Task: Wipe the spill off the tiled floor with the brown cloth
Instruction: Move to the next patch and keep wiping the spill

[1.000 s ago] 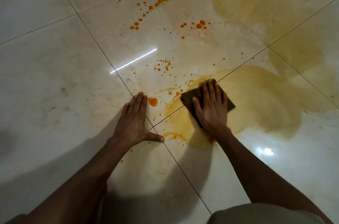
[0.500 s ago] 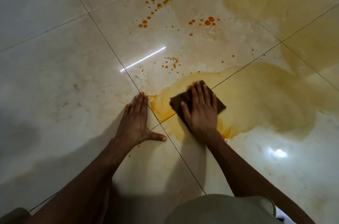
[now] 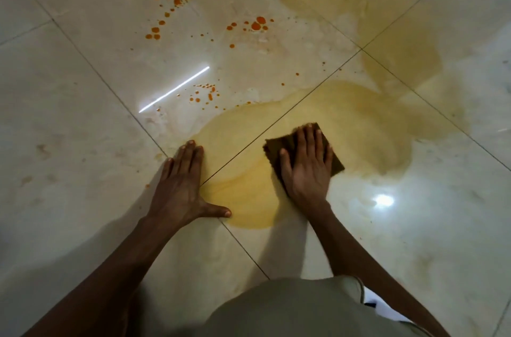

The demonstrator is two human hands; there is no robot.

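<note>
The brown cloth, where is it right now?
In the head view, right of centre, the brown cloth lies flat under the right hand on the yellowish smear.

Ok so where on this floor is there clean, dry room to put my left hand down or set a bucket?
Bare tile lies left of the left hand, beyond the diagonal grout line. The near right looks unstained, around the light glare. Crowded: yellow smear between the hands and beyond the brown cloth under the right hand; orange drops farther out.

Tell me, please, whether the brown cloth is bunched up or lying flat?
Flat: the brown cloth lies spread on the wet tile, corners showing around the right hand pressing it.
</note>
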